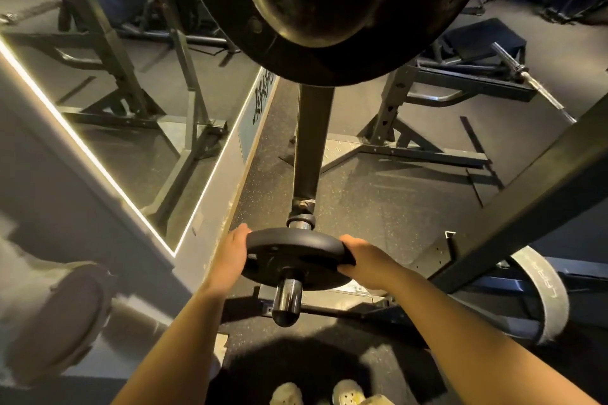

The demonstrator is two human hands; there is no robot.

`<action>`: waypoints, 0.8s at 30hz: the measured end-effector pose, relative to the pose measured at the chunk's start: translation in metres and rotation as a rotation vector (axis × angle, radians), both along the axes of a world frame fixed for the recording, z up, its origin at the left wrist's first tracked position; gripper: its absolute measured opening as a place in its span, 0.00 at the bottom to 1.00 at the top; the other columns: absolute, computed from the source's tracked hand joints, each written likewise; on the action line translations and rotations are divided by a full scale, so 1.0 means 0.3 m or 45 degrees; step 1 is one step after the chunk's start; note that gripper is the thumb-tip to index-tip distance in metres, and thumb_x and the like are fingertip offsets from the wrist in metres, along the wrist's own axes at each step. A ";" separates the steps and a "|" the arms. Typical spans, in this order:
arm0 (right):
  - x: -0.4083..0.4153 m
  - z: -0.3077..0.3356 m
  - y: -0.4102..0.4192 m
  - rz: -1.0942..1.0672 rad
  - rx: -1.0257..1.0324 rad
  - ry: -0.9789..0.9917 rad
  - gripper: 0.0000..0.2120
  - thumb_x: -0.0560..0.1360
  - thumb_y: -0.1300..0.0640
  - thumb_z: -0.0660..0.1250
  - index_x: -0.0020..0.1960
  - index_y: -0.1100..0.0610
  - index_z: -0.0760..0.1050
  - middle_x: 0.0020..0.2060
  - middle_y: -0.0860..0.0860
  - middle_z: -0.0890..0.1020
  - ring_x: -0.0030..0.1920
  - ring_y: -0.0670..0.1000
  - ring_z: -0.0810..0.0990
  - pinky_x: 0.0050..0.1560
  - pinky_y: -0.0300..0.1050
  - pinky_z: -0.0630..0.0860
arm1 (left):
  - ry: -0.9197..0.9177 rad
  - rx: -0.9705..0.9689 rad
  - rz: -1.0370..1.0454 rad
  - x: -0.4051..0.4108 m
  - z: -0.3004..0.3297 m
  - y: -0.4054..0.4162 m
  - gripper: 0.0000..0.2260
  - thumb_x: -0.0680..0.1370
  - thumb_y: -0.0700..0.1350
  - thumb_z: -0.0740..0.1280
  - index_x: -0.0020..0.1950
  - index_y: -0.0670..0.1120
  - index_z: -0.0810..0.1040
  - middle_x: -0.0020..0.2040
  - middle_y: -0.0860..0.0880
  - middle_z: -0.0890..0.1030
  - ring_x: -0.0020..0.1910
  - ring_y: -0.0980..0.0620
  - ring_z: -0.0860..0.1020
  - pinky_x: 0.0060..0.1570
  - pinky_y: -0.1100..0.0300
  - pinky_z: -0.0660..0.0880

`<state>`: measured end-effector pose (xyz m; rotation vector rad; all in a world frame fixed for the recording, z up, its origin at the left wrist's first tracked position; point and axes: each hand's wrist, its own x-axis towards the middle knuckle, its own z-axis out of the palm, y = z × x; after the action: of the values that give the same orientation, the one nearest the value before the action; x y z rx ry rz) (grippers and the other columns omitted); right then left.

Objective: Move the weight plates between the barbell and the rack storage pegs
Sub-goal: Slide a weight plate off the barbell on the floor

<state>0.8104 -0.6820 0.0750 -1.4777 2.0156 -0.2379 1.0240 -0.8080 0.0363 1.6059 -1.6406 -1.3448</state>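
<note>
Small plate (pixel 296 256) sits on the peg (pixel 287 301), peg end protruding toward the person. Both arms extended forward and down. Left hand (pixel 232 255) grasps the plate's left rim, fingers curled over the far edge. Right hand (pixel 365 260) grasps the right rim likewise (thumb on the near face). Large plate (pixel 329 10) hangs overhead; another plate (pixel 543 293) leans low at right.

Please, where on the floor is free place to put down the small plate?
Bare floor lies right of the post, between it and the far rack base. Crowded: under the small plate held by the left hand and right hand, frame bars and a grey plate.
</note>
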 end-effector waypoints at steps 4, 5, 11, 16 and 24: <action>0.074 0.037 -0.045 0.124 -0.196 0.053 0.15 0.78 0.55 0.66 0.62 0.55 0.70 0.56 0.53 0.78 0.54 0.53 0.77 0.49 0.39 0.71 | 0.129 0.183 0.102 0.067 -0.095 0.043 0.21 0.81 0.62 0.50 0.54 0.50 0.75 0.54 0.46 0.76 0.55 0.50 0.74 0.64 0.52 0.63; 0.094 0.041 -0.052 0.159 -0.241 0.110 0.15 0.77 0.53 0.66 0.63 0.55 0.70 0.56 0.53 0.78 0.54 0.53 0.77 0.50 0.40 0.72 | 0.125 0.231 0.097 0.076 -0.107 0.055 0.25 0.80 0.65 0.49 0.59 0.50 0.74 0.59 0.48 0.75 0.60 0.49 0.72 0.66 0.51 0.62; 0.161 0.053 -0.089 0.254 -0.409 0.426 0.18 0.78 0.50 0.64 0.65 0.56 0.69 0.56 0.53 0.79 0.52 0.54 0.78 0.51 0.42 0.74 | 0.123 0.069 -0.039 0.042 -0.025 0.045 0.20 0.82 0.61 0.46 0.67 0.54 0.68 0.62 0.51 0.71 0.64 0.52 0.68 0.70 0.49 0.60; 0.161 0.014 -0.044 0.070 -0.515 0.296 0.18 0.77 0.52 0.67 0.64 0.56 0.71 0.56 0.53 0.80 0.53 0.53 0.80 0.52 0.40 0.74 | -0.129 -0.230 -0.211 -0.018 0.015 0.047 0.17 0.84 0.54 0.49 0.60 0.50 0.73 0.53 0.53 0.75 0.57 0.53 0.75 0.62 0.56 0.70; 0.116 -0.101 0.043 -0.231 -0.504 -0.024 0.15 0.74 0.62 0.69 0.59 0.59 0.73 0.52 0.55 0.80 0.52 0.53 0.79 0.48 0.34 0.70 | -0.788 -0.996 -0.666 -0.045 0.046 0.093 0.18 0.75 0.53 0.70 0.59 0.44 0.73 0.48 0.45 0.78 0.46 0.46 0.77 0.44 0.51 0.77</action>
<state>0.8452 -0.6690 0.0448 -1.5097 2.1756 -0.7607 1.0105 -0.7801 0.0501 1.1765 -2.6383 -0.2337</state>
